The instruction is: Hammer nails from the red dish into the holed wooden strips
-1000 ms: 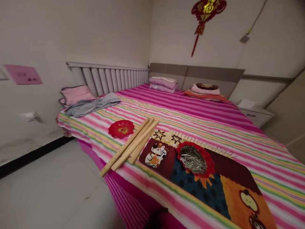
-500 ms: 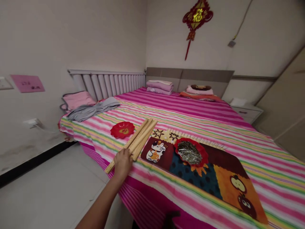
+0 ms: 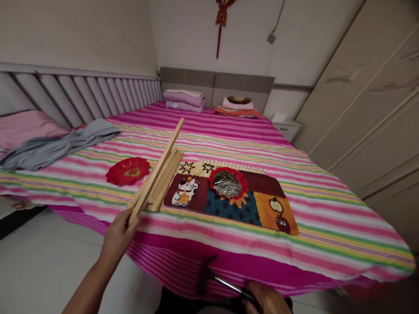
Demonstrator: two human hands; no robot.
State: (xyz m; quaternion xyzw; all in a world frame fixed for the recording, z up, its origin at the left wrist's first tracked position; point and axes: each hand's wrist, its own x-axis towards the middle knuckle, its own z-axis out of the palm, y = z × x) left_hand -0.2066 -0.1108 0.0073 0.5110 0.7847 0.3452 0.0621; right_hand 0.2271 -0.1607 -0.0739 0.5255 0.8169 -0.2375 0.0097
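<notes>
From the head camera, the left hand (image 3: 118, 237) is closing firmly around the near ends of the wooden strips (image 3: 157, 183) at about 10 o'clock, holding them tilted up over the bed's edge. They are overlapping, so I am counting three, though a fourth could be hidden. The right hand (image 3: 266, 298) is curling around the metal handle of one hammer (image 3: 205, 274) at about 6 o'clock, with its head rising just below the bed's edge.

Two red dishes are sitting on the striped bedcover (image 3: 327, 244). The one at 11 o'clock, the empty dish (image 3: 127, 171), is holding nothing that I can see. The other, the nail dish (image 3: 236, 174), is sitting at 12 o'clock on one printed mat (image 3: 275, 213) and is holding a heap of nails (image 3: 226, 183), too many and too small to count. A row of pins (image 3: 232, 164) is standing along the mat's far edge, its number also unclear. No nails are showing in the strips so far, though the angle is hiding part of them. One grey cloth (image 3: 59, 146) is lying at 10 o'clock.
</notes>
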